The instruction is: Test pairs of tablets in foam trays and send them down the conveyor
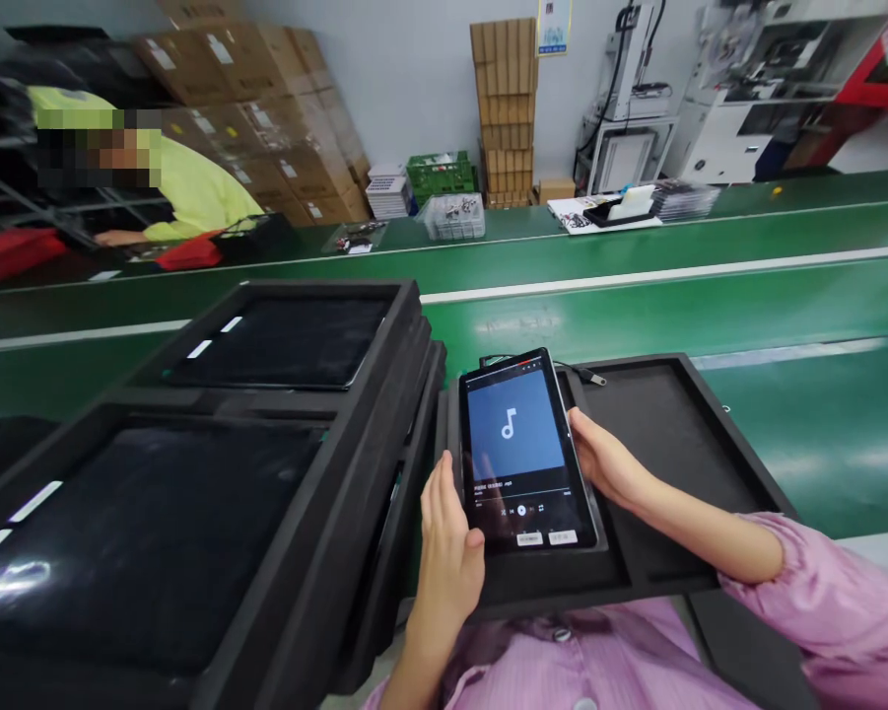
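Note:
A black tablet (523, 449) with a lit blue screen showing a white music note lies in the left compartment of a black foam tray (672, 434). My left hand (447, 542) grips its lower left edge, thumb on the screen's corner. My right hand (610, 463) holds its right edge, fingers curled along the side. A thin cable with a plug (587, 375) runs from the tablet's top end onto the green belt.
A stack of black foam trays (281, 414) holding dark tablets stands at my left. The green conveyor belt (710, 306) runs across. A person in a yellow-green top (192, 187) works at the far left. Cardboard boxes (281, 128), a clear bin (454, 215) and machines (636, 108) line the back.

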### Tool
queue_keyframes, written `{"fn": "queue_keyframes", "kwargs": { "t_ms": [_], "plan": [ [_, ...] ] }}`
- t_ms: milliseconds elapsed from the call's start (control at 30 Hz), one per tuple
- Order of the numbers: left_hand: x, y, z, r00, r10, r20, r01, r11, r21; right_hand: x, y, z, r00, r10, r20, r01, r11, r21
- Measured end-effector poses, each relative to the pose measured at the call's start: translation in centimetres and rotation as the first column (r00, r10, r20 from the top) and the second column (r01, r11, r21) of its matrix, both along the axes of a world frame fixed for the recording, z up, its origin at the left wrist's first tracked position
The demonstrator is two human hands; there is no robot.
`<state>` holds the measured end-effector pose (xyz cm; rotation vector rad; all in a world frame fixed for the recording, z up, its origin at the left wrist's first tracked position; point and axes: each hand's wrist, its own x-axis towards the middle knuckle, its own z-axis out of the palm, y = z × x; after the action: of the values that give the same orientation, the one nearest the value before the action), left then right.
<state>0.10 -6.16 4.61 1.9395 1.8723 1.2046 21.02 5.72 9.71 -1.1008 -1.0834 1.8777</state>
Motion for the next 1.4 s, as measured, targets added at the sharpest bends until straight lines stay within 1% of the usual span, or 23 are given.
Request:
{"fn": "queue_keyframes", "kwargs": {
  "t_ms": [33, 67, 133, 167, 233, 333, 367, 433, 467, 567, 667, 767, 933, 1133, 1267, 1400],
  "plan": [
    [-0.1, 0.0, 0.0, 1.0, -0.002, 0.011, 0.002, 1.0, -0.001, -0.4, 0.0, 0.0, 0.995, -0.012, -0.095, 0.002, 0.995, -0.102],
    [-0.1, 0.0, 0.0, 1.0, -0.011, 0.025, 0.011, 1.0, -0.009, -0.8, -0.1, 0.0, 0.989, -0.031, -0.147, 0.002, 0.981, -0.193],
    [-0.4, 0.4, 0.3, 0.997, -0.042, 0.057, 0.045, 0.998, -0.044, -1.3, 0.0, -0.2, 0.982, -0.078, -0.17, 0.021, 0.948, -0.316],
    [-0.6, 0.9, 0.6, 0.996, -0.058, 0.074, 0.063, 0.995, -0.072, -1.3, 0.1, -0.4, 0.981, -0.093, -0.173, 0.028, 0.938, -0.346],
    [-1.0, 2.3, 1.7, 0.992, -0.067, 0.106, 0.084, 0.984, -0.157, -1.3, 0.2, -0.7, 0.976, -0.097, -0.197, 0.021, 0.934, -0.357],
    [-1.7, 5.2, 3.8, 0.991, -0.038, 0.131, 0.078, 0.945, -0.318, -1.0, 0.4, -1.3, 0.968, -0.089, -0.236, 0.007, 0.944, -0.329],
    [-1.9, 6.2, 4.4, 0.991, -0.032, 0.13, 0.076, 0.933, -0.351, -0.9, 0.3, -1.4, 0.967, -0.086, -0.241, 0.006, 0.949, -0.315],
    [-2.1, 7.8, 5.1, 0.994, -0.014, 0.105, 0.053, 0.926, -0.373, -0.9, 0.3, -1.6, 0.967, -0.068, -0.245, -0.003, 0.96, -0.281],
    [-2.2, 8.5, 5.2, 0.997, 0.004, 0.074, 0.024, 0.93, -0.367, -0.9, 0.2, -1.7, 0.968, -0.052, -0.246, -0.015, 0.965, -0.263],
    [-2.0, 10.0, 4.7, 0.995, 0.082, -0.052, -0.095, 0.941, -0.326, -0.9, 0.2, -1.7, 0.97, -0.018, -0.244, -0.038, 0.974, -0.222],
    [-1.8, 10.8, 3.9, 0.988, 0.107, -0.11, -0.135, 0.945, -0.298, -0.9, 0.2, -1.6, 0.971, -0.038, -0.238, -0.013, 0.978, -0.209],
    [-1.8, 11.0, 3.5, 0.988, 0.106, -0.113, -0.133, 0.954, -0.27, -1.0, 0.2, -1.5, 0.97, -0.052, -0.237, -0.001, 0.976, -0.216],
    [-2.0, 10.5, 3.3, 0.994, 0.109, -0.024, -0.111, 0.982, -0.153, -0.9, 0.2, -1.2, 0.97, -0.045, -0.238, -0.011, 0.974, -0.228],
    [-1.8, 10.8, 3.0, 0.988, 0.137, -0.067, -0.148, 0.962, -0.23, -1.0, 0.2, -1.2, 0.967, -0.028, -0.253, -0.023, 0.98, -0.196],
    [-1.7, 11.1, 2.8, 0.986, 0.143, -0.081, -0.159, 0.958, -0.24, -1.0, 0.2, -1.4, 0.971, -0.039, -0.235, -0.011, 0.979, -0.205],
    [-1.6, 11.1, 2.6, 0.985, 0.149, -0.09, -0.167, 0.956, -0.24, -0.8, 0.2, -1.5, 0.973, -0.021, -0.228, -0.024, 0.981, -0.191]
  ]
}}
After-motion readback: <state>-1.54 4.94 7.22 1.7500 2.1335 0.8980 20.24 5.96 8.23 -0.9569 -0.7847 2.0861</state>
